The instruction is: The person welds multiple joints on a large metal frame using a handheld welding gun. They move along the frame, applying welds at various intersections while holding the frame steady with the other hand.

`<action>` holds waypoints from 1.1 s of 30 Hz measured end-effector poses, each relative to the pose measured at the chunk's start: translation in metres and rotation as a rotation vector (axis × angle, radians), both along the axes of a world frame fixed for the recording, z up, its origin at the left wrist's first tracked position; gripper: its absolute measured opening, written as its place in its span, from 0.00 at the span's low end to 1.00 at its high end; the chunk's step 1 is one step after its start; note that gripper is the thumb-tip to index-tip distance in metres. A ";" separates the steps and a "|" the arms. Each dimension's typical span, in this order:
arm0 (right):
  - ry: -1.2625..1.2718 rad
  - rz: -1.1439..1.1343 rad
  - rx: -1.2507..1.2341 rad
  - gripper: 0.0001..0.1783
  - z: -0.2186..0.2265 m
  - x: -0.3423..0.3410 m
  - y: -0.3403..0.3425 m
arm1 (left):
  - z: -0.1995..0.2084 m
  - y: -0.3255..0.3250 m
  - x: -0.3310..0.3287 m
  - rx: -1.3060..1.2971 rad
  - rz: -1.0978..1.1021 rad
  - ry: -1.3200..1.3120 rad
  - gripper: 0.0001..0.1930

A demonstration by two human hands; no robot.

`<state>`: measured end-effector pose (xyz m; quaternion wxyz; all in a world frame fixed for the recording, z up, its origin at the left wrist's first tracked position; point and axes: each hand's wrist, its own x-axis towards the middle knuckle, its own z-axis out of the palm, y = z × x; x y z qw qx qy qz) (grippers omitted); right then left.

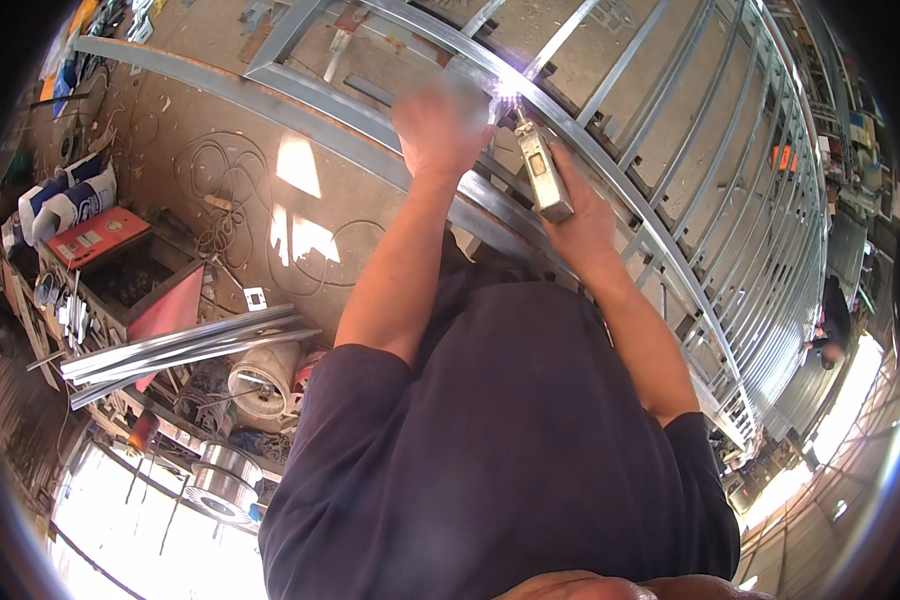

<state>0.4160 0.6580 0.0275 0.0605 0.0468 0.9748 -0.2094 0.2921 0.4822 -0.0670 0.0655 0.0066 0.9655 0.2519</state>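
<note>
A boxy, cream-coloured welding gun [542, 172] is gripped in my right hand [582, 222], its narrow tip pointing away from me. At that tip a bright violet-white arc glows against a long metal rail of the barred metal frame [610, 150]. Just left of the arc, my left hand [435, 130] is raised with its fingers curled. A grey blur covers the fingertips, so what they hold cannot be made out. Below the left hand runs another steel beam [370, 125] of the same framework.
Metal tubes [185, 345] lie in a bundle at the left, near a red-topped box [95, 238]. Coiled cable [220, 200] lies on the floor. A wire spool [222, 482] stands at the lower left. Another person [832, 318] is at the far right.
</note>
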 end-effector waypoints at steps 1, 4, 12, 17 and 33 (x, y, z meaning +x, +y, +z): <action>0.004 0.000 0.001 0.50 0.001 -0.001 0.000 | -0.008 0.001 0.003 -0.020 0.015 0.102 0.34; 0.039 0.052 -0.003 0.51 -0.003 0.001 0.004 | -0.016 0.001 0.010 -0.102 0.041 0.132 0.51; -0.009 0.010 -0.003 0.51 0.001 0.005 0.005 | 0.000 -0.002 0.007 -0.105 -0.034 -0.016 0.60; -0.019 -0.033 -0.027 0.53 0.005 0.005 0.003 | 0.002 -0.002 0.007 -0.120 -0.051 -0.037 0.60; -0.392 -0.273 -0.449 0.42 0.100 0.016 0.049 | -0.010 -0.056 0.019 0.022 0.460 0.465 0.41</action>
